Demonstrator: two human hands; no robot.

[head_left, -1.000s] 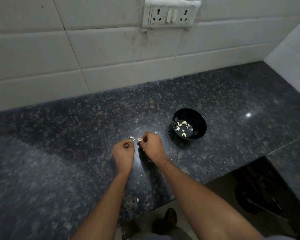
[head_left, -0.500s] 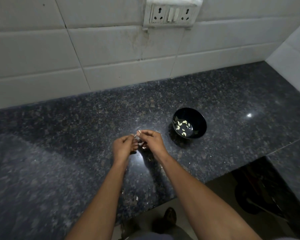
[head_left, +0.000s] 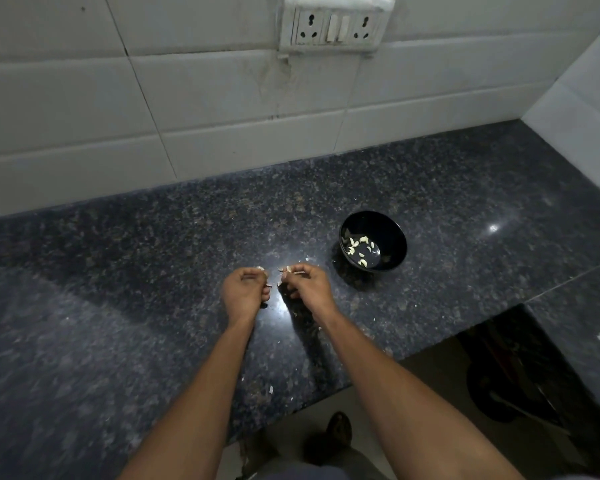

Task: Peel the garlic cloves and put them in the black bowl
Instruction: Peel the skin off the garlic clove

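Two bare forearms reach out over the front edge of the dark granite counter (head_left: 118, 306). Small pale peel scraps (head_left: 271, 389) lie on the stone between them. Left hand (head_left: 245, 291) has its fingers curled, a pale bit pinched at the fingertips; whether clove or skin, cannot tell. Right hand (head_left: 307, 285), just beside it and apart, pinches a garlic clove (head_left: 287, 269) with curled fingers. Farther right, the black bowl (head_left: 392, 233) stands on the counter, holding several peeled cloves (head_left: 359, 249). Beyond: white tiled wall (head_left: 84, 98), with a socket plate (head_left: 336, 27) up top.
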